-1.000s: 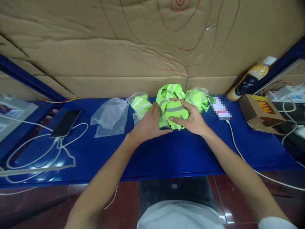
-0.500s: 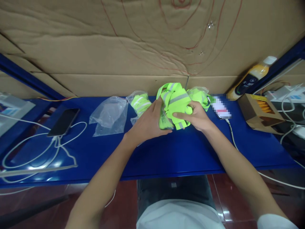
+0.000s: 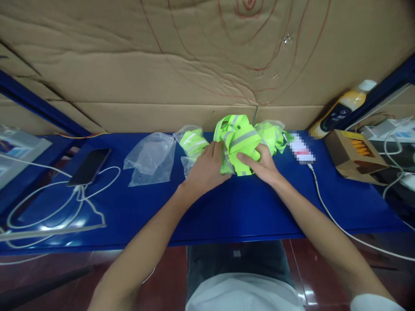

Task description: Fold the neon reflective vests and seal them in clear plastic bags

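Note:
A folded neon-yellow reflective vest (image 3: 241, 139) with grey stripes is bunched up between my two hands, just over the blue shelf. My right hand (image 3: 263, 165) grips its right side, thumb across the front. On the other side my left hand (image 3: 207, 169) is closed around a clear plastic bag (image 3: 228, 164) with neon-yellow material showing through; its fingertips are partly hidden. Behind my left hand lies a bagged neon-yellow bundle (image 3: 193, 141). Another bagged bundle (image 3: 271, 133) rests just beyond my right hand.
A flat clear plastic bag (image 3: 151, 160) lies left of my hands. Farther left is a black phone (image 3: 89, 167) with white cables. To the right are a blurred-out phone (image 3: 302, 149) on a cable, a leaning juice bottle (image 3: 343, 108) and an open cardboard box (image 3: 355, 157). Cardboard (image 3: 162, 82) backs the blue shelf (image 3: 207, 216).
The vest has been pressed slightly lower and nearer the plastic bag, with my right hand shifting a little down and left. The view has tilted slightly.

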The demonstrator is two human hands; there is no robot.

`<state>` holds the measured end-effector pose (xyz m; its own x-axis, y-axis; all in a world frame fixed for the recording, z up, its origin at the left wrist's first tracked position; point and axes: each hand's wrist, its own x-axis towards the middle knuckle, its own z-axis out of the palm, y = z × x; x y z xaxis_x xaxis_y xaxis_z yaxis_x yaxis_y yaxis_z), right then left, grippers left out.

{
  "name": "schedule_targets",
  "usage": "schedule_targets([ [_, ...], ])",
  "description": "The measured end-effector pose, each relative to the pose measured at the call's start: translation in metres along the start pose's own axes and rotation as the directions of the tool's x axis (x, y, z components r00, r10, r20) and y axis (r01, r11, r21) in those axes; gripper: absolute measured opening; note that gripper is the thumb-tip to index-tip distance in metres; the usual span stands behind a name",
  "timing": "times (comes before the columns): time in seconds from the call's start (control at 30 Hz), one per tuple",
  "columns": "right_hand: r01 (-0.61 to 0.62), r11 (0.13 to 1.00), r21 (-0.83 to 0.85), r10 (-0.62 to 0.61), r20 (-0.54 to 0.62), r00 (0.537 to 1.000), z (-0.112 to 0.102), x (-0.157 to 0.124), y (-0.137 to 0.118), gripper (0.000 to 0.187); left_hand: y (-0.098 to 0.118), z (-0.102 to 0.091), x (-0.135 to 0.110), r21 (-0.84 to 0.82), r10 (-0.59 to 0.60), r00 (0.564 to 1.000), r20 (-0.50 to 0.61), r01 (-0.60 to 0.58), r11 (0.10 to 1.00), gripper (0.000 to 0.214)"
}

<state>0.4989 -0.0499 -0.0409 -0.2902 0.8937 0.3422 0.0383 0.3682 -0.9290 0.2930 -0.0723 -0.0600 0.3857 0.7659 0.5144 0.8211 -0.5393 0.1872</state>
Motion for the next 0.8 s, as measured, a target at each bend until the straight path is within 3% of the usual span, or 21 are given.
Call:
schedule_targets([
  [0.17, -0.163, 0.972, 0.168, 0.158, 0.044, 0.986, -0.001, -0.003, 0.000, 0.067, 0.010, 0.004, -0.001, 0.156, 0.070, 0.998, -0.005, -0.069, 0.985, 0.064],
  [0.3, -0.267, 0.947, 0.177, 0.272, -0.005, 0.962, 0.003, 0.000, -0.002, 0.046, 0.012, 0.007, -0.002, 0.261, 0.133, 0.991, -0.024, -0.123, 0.958, 0.057],
  [0.4, -0.310, 0.933, 0.182, 0.310, 0.028, 0.950, 0.005, 0.002, -0.002, 0.038, 0.009, 0.010, -0.002, 0.187, 0.083, 0.992, -0.100, -0.064, 0.980, 0.058],
  [0.5, -0.269, 0.949, 0.163, 0.265, 0.046, 0.963, 0.001, 0.002, -0.001, 0.045, 0.005, 0.010, -0.001, 0.065, 0.022, 0.987, -0.160, -0.012, 0.998, 0.069],
  [0.57, -0.156, 0.980, 0.122, 0.155, 0.019, 0.988, -0.002, 0.003, 0.001, 0.050, 0.002, 0.009, -0.001, 0.027, -0.006, 0.985, -0.170, 0.011, 1.000, 0.076],
  [0.67, -0.003, 0.998, 0.066, 0.001, 0.034, 0.999, -0.005, 0.004, 0.002, 0.036, 0.001, 0.008, 0.000, 0.035, -0.012, 0.987, -0.158, 0.018, 0.999, 0.075],
  [0.8, -0.040, 0.996, 0.076, 0.036, 0.056, 0.998, 0.005, 0.000, -0.002, 0.037, 0.003, 0.008, -0.001, 0.136, 0.036, 0.995, -0.095, -0.023, 0.990, 0.067],
])
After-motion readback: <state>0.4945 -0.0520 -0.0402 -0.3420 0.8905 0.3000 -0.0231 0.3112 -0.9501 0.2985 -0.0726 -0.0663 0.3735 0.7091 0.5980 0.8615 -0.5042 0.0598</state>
